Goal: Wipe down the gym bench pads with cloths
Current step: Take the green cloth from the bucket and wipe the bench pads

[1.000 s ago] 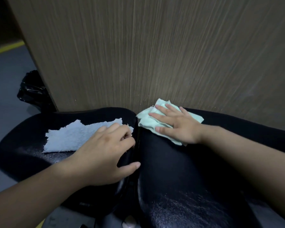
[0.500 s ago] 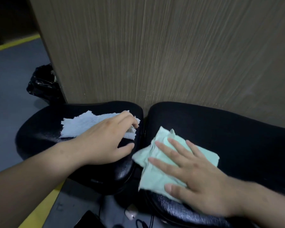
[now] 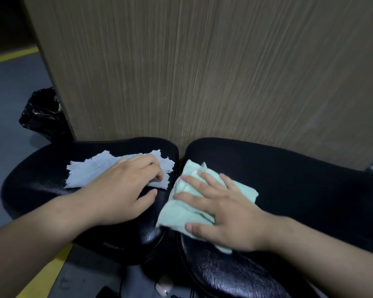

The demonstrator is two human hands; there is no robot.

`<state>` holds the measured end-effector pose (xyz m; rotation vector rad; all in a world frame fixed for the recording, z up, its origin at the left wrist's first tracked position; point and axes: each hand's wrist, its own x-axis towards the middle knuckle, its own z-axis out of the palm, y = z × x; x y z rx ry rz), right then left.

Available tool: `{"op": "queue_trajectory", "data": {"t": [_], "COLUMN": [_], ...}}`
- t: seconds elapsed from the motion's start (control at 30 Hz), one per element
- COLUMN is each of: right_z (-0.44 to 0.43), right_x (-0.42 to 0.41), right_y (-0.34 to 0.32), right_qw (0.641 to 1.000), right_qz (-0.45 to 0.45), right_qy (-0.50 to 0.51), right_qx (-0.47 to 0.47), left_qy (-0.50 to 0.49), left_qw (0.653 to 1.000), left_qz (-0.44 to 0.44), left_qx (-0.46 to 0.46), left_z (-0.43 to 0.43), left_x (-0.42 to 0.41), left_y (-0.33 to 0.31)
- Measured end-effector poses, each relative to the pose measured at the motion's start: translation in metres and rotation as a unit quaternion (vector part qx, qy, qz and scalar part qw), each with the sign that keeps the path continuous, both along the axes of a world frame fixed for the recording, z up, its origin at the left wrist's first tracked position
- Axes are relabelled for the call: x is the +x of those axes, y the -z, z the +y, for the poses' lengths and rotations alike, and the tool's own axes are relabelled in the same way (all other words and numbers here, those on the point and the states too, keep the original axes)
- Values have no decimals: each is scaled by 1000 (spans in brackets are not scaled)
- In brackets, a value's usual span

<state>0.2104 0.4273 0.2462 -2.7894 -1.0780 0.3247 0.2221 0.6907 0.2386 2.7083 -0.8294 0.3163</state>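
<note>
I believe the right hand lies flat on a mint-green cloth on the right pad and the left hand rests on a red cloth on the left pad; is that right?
Not quite: in the head view the left hand rests on a pale blue cloth, not red, on the left pad. The right hand, mint-green cloth and right pad are as you say.

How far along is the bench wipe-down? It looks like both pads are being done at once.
Done: hard to say; neither black pad shows a clear wiped patch. In hand: the left hand, fingers curled, holds a pale blue cloth on the left pad; the right hand presses a green cloth flat on the right pad, both by the gap. Left: probably the pads' outer ends, where no cloth lies.
</note>
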Motion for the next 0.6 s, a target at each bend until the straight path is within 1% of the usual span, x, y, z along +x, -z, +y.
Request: {"op": "queue_trajectory", "data": {"t": [0.17,0.37,0.6], "right_z": [5,8,13], "right_x": [64,120,150], "right_y": [5,5,5], "right_qw": [999,995,991], "right_qz": [-18,-20,-53], "right_qy": [47,99,125], "right_qx": [7,8,7], "left_qy": [-24,-32,-52], "left_qw": [999,999,998], "left_qz": [12,22,20], "left_qx": [20,21,22], "left_z": [8,15,5], "left_x": [3,2,0], "left_y": [-2,-3,-4]}}
